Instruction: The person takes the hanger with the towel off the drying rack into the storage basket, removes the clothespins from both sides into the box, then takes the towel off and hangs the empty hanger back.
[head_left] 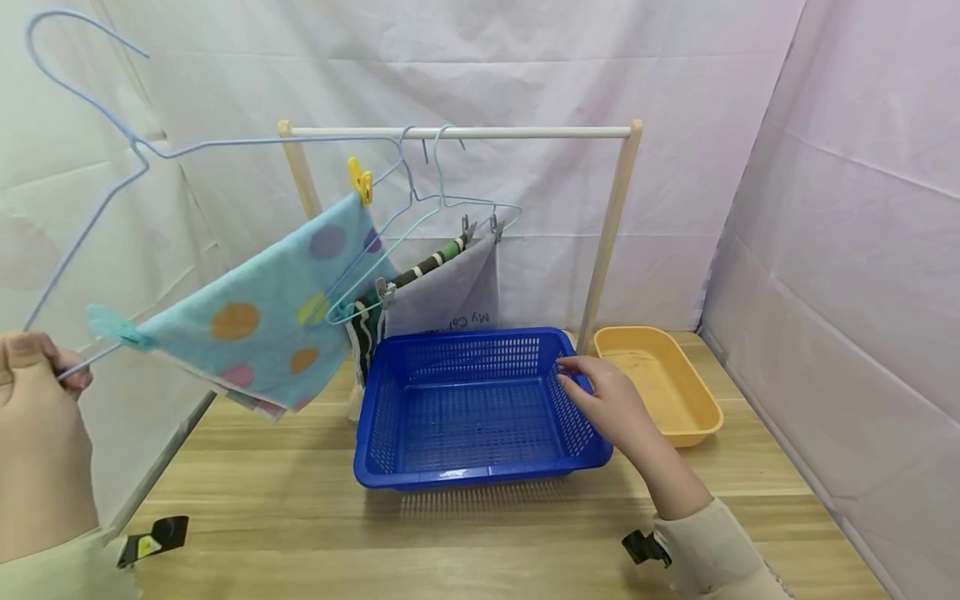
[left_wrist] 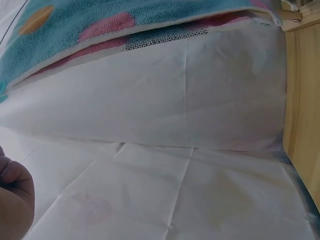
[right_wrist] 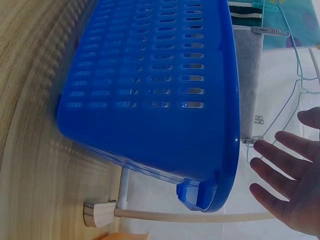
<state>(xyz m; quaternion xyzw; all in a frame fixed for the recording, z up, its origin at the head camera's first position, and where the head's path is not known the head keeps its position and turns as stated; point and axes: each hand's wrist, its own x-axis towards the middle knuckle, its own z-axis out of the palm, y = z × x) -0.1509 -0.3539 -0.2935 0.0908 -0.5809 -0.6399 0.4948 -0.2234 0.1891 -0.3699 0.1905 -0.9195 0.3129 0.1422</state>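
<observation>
At the far left of the head view, my left hand (head_left: 36,417) grips the lower corner of a light blue wire hanger (head_left: 84,218). A blue towel with coloured dots (head_left: 262,304) hangs from this hanger, tilted, held by a teal clothespin (head_left: 122,327) and a yellow clothespin (head_left: 362,180). Above the right rim of a blue basket (head_left: 480,477) is my right hand (head_left: 611,404), holding nothing, its fingers relaxed and apart. The right wrist view shows that hand (right_wrist: 295,172) beside the basket's rim. Only part of the left hand (left_wrist: 16,192) appears in the left wrist view.
Behind the basket stands a wooden rack with a pale rod (head_left: 540,132). Two hangers on it carry a grey cloth (head_left: 457,287) and a dark striped cloth (head_left: 365,333), with metal clips. A yellow tray (head_left: 701,408) lies right of the basket. White sheets enclose the table.
</observation>
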